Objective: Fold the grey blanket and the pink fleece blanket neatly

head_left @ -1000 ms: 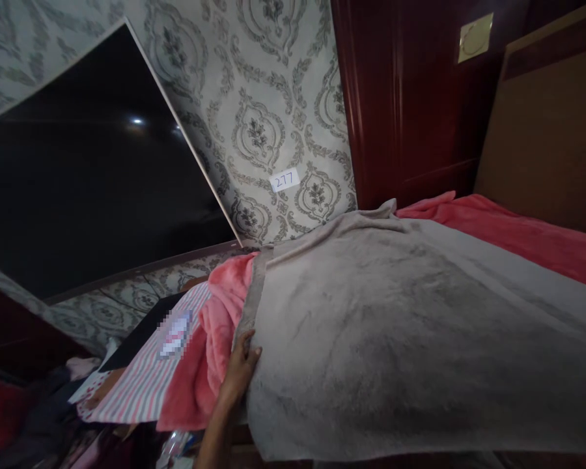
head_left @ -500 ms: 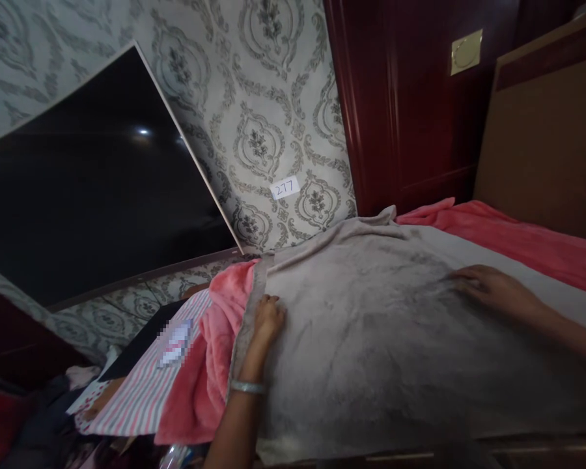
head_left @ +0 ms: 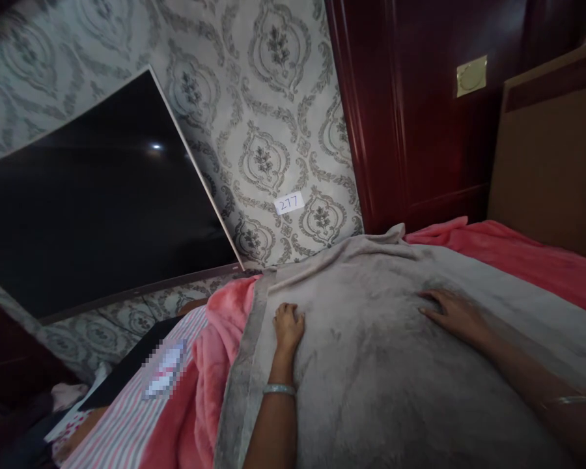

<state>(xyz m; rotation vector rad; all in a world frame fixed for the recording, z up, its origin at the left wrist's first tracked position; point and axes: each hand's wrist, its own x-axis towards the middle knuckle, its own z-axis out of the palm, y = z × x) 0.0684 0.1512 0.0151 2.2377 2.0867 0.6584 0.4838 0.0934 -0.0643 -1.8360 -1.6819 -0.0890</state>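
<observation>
A grey plush blanket (head_left: 361,365) lies spread out before me, with low wrinkles across it and a raised fold along its far edge. On its left part rests my left hand (head_left: 289,324), palm down, fingers a little bent and apart, with a bracelet at the wrist. My right hand (head_left: 452,316) lies on the blanket farther right, thumb apart from the stretched fingers. Neither hand grips the cloth. Beneath the blanket's left edge a pink fleece blanket (head_left: 219,339) shows in bunched folds.
A striped cloth (head_left: 131,404) lies at the left, with a blurred-out item on it. A tilted television screen (head_left: 112,195) stands against the patterned wall (head_left: 268,58). Red fabric (head_left: 508,251) and a large cardboard panel (head_left: 551,163) are at the right, by a dark red door (head_left: 420,130).
My left hand has moved right, in from the blanket's left border. My right hand has slid left and slightly nearer. The view has tipped upward a little.
</observation>
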